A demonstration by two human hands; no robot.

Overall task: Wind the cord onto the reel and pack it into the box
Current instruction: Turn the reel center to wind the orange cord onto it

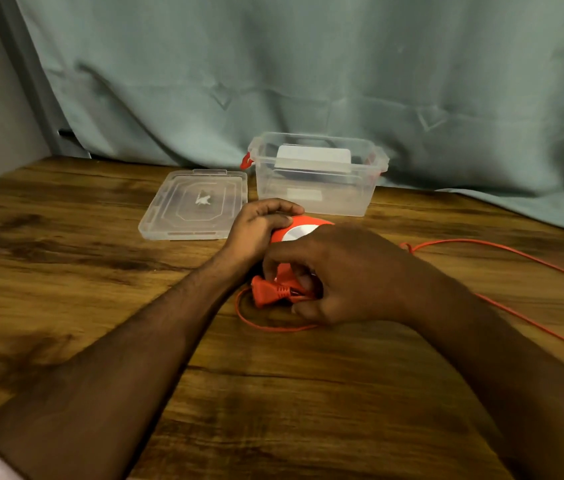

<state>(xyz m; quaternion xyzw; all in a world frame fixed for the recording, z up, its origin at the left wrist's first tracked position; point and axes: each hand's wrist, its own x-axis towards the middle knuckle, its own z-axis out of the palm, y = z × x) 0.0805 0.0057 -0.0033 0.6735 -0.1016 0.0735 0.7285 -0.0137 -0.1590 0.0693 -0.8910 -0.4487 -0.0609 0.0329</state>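
Left hand (259,225) grips rim of orange reel (303,230) on wooden table (100,271). Right hand (339,275) pinches orange plug (268,291) at reel's near side. Orange cord (502,252) trails rightward across table. Clear box (318,178) open behind reel; lid (194,204) flat beside it, left.

Single head-worn view, wide-angle, looking forward and down from the person's own position. Both forearms enter from the bottom edge and converge near frame centre, close to the lens. The wooden table (83,278) fills the lower two thirds; a grey-green curtain (308,64) closes the far side. Straight lines bow toward the frame edges. No second view.
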